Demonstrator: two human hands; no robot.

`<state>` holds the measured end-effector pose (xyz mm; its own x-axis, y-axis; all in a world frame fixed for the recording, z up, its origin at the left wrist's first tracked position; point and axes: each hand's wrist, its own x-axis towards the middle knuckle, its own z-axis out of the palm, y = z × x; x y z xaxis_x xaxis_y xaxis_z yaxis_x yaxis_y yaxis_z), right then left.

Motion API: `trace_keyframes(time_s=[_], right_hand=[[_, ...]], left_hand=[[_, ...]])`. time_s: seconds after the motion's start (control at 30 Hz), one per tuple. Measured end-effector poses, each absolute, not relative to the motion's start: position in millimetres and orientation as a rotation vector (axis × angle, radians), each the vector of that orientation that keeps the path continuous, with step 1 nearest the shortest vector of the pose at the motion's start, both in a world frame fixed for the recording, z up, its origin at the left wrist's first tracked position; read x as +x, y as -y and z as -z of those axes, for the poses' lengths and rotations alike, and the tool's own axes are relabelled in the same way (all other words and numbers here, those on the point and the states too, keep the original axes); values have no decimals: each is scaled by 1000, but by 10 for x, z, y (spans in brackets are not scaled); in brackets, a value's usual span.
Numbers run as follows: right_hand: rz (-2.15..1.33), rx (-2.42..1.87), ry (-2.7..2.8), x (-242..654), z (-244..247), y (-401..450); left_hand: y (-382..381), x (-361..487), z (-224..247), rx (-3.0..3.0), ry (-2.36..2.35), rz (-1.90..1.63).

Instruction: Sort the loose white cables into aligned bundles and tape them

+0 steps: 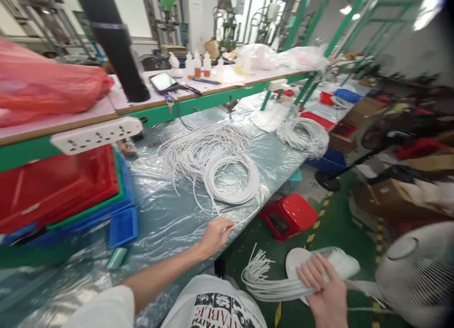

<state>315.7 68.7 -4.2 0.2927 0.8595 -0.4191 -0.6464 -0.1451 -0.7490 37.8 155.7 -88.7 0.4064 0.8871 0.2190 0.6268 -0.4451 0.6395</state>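
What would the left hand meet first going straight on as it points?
Perhaps the red stool, beyond the table; depth is unclear, so the left hand might pass above it.

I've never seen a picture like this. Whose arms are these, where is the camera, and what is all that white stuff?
There's no machine here, just a person's two bare hands, seen from a camera worn on the head. The right hand grips a thick bundle of white cords above the floor. The left hand, by the table edge, seems to pinch a thin white strand. On the plastic-covered table lie a neat coil and a looser pile of similar cords.
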Motion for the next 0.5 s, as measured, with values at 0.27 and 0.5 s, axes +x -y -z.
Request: trace_keyframes(time_s=[0.27,0.5], right_hand=[[-1659,-896,326,2516,-6,-977],[-1765,-838,356,2390,-69,-969]], left_hand=[[-1191,882,-43,1844,-1020,-1050],[-767,870,-343,1689,-641,-751]])
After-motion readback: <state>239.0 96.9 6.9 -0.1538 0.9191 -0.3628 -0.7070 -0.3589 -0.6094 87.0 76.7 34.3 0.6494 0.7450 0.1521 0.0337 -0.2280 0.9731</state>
